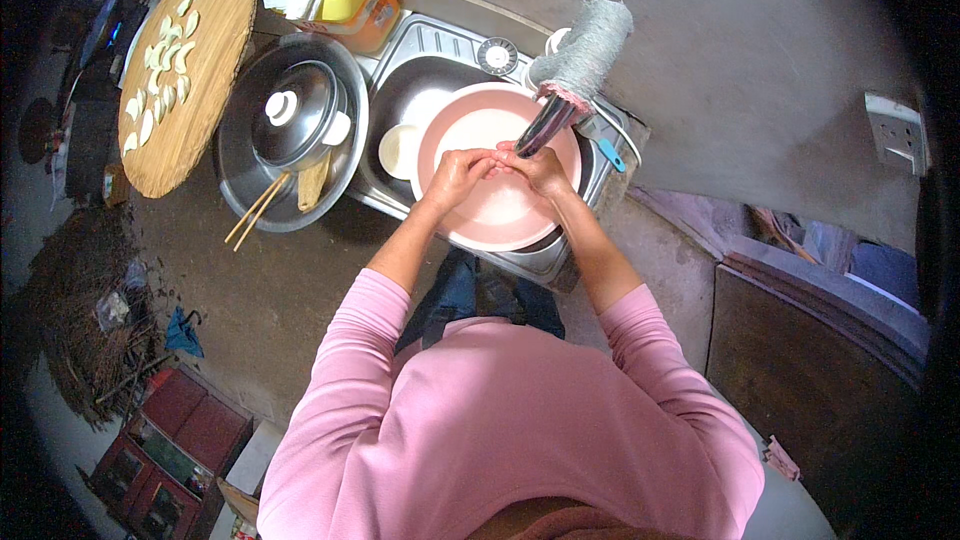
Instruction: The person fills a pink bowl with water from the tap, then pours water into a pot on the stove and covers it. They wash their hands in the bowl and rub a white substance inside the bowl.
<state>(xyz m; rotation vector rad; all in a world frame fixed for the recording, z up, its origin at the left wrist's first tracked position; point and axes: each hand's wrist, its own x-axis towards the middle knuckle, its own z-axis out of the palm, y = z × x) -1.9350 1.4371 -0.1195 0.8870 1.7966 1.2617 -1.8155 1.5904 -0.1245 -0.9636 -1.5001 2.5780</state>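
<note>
My left hand [463,172] and my right hand [538,173] meet under the dark metal faucet [535,137] over a pink basin [448,225] in the steel sink [400,75]. Their fingers are bent and pressed together; what is between them, if anything, I cannot make out. The basin holds whitish liquid. The faucet is partly wrapped in grey fuzzy cloth [595,45]. A pale round item [398,148] lies left of the basin.
Left of the sink are a steel bowl [240,110] with a lidded pot [293,90] and sticks, and a round wooden board [205,135] bearing several white crescent pieces. A yellow jug [350,5] stands behind. A grey wall [760,50] rises at the right.
</note>
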